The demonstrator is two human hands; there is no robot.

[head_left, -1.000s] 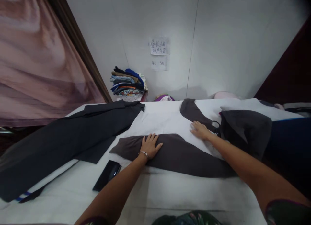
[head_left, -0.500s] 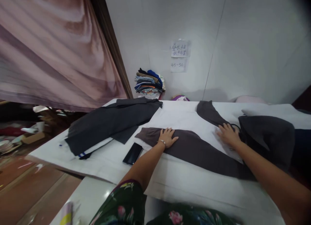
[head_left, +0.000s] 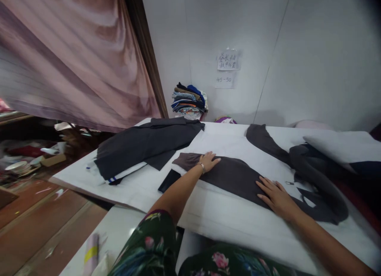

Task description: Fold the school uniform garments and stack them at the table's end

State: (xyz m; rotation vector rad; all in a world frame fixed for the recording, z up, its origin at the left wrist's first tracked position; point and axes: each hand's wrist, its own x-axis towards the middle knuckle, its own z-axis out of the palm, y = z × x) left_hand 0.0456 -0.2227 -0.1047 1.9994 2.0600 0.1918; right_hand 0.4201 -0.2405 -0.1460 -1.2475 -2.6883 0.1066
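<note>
A dark grey-brown garment (head_left: 232,174) with two long sleeve-like parts is spread on the white table (head_left: 226,143). My left hand (head_left: 210,161), wearing a bracelet, lies flat near the cuff end of the closer part. Further along that same part, my right hand (head_left: 275,195) rests palm down with its fingers spread. To the right the cloth is bunched and curled, with a small zip pull (head_left: 289,183) beside it. The farther sleeve-like part (head_left: 263,141) stretches toward the back of the table. Neither hand grips anything.
Dark garments with a white, blue-striped edge (head_left: 143,149) lie at the left. A dark phone (head_left: 168,180) is partly behind my left forearm. Folded clothes (head_left: 189,99) are stacked by the wall, below paper signs (head_left: 228,61). White cloth (head_left: 345,147) lies at the right.
My right hand has moved from the white area between the sleeve-like parts onto the closer one. The garment's raised right portion has dropped and curled. My left hand stays put on the cloth.
</note>
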